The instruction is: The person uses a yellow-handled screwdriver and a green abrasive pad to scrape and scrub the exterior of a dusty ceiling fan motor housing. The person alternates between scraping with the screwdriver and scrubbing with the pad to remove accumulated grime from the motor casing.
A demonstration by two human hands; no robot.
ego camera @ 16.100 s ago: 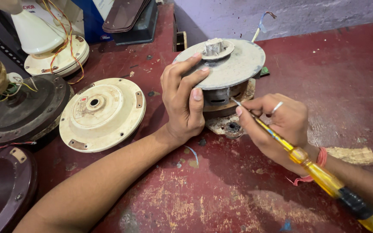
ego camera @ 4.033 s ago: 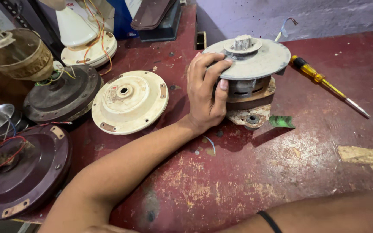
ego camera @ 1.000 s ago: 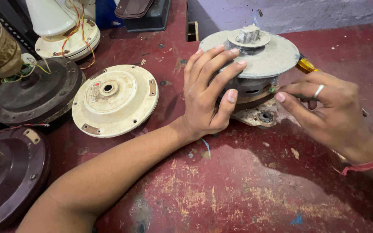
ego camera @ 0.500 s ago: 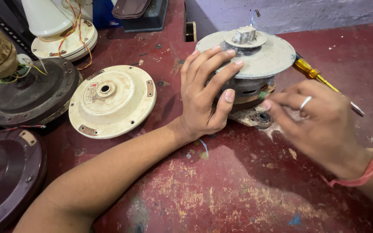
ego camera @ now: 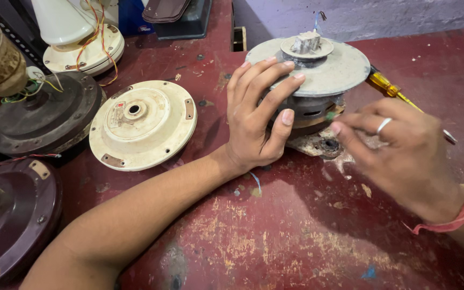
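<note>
Bracing the grey round metal fan motor (ego camera: 310, 75) at upper centre of the frame, your left hand (ego camera: 256, 121) wraps its rim, fingers spread and gripping. Your right hand (ego camera: 404, 156) sits just right of it, blurred, fingertips pinched at the motor's lower edge; can't tell if it holds anything. Motor stands upright on the worn red desk (ego camera: 275, 236), shaft stub up, dusty. Yellow-handled screwdriver (ego camera: 388, 88) lies behind the right hand.
</note>
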